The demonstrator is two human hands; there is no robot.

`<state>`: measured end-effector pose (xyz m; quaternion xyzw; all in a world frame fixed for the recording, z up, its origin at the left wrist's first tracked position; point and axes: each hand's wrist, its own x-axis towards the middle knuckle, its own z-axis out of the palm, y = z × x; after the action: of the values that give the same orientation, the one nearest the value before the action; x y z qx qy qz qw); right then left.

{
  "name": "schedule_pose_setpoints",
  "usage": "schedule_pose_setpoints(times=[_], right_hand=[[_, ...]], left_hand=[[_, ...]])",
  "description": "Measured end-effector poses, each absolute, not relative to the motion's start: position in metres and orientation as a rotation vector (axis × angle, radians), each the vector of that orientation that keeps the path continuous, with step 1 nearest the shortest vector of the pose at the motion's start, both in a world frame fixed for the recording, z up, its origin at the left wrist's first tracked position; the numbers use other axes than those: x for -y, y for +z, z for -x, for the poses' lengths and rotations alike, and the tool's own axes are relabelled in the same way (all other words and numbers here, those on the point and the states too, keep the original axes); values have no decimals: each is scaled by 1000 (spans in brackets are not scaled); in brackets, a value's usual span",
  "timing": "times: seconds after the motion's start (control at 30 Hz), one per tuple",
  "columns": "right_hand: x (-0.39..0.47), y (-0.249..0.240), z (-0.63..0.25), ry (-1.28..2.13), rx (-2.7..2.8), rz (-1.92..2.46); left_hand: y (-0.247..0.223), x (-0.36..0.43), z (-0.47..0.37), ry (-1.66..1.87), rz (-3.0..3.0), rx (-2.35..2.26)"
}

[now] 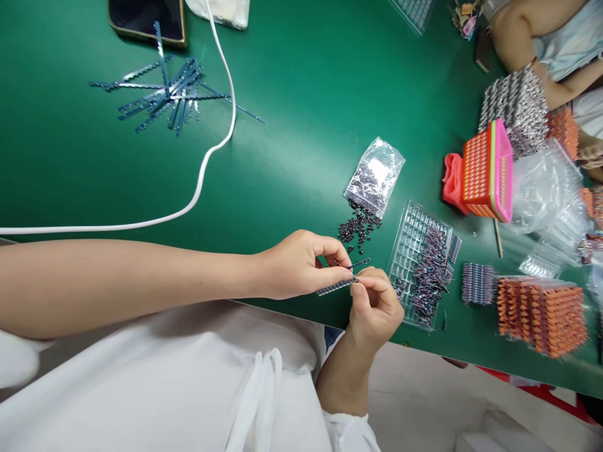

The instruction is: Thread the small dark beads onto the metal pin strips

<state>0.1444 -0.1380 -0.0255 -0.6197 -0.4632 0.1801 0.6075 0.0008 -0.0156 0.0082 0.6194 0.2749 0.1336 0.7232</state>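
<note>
Near the table's front edge, my left hand (pixel 301 267) pinches a narrow dark strip (pixel 335 287) between thumb and fingers. Meeting it at the fingertips, my right hand (pixel 375 307) is closed in a pinch at the strip's end; whatever tiny piece it grips is hidden by the fingers. Another thin dark strip end (pixel 362 263) sticks out just above the fingertips. Small dark beads (pixel 358 229) lie loose beyond my hands, by the mouth of a clear plastic bag (pixel 375 176) of beads. To the right, a clear ribbed tray (pixel 406 251) carries many thin bluish-purple pieces (pixel 431 276).
A heap of blue metallic strips (pixel 176 94) lies at the far left beside a phone (pixel 148 22). A white cable (pixel 202 169) crosses the green table (pixel 292 144). Rightward stand an orange-pink basket (pixel 487 169), stacked orange pieces (pixel 541 317) and another person's arm (pixel 560 91).
</note>
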Motion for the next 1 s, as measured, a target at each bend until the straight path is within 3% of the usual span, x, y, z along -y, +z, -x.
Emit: schedule_pose_setpoints(times=[0.4, 1.0], right_hand=[[146, -30, -157, 794, 999, 1353], [148, -28, -160, 974, 936, 1301]], left_hand=[[12, 13, 0, 212, -1386, -591], [12, 12, -1, 147, -1351, -583]])
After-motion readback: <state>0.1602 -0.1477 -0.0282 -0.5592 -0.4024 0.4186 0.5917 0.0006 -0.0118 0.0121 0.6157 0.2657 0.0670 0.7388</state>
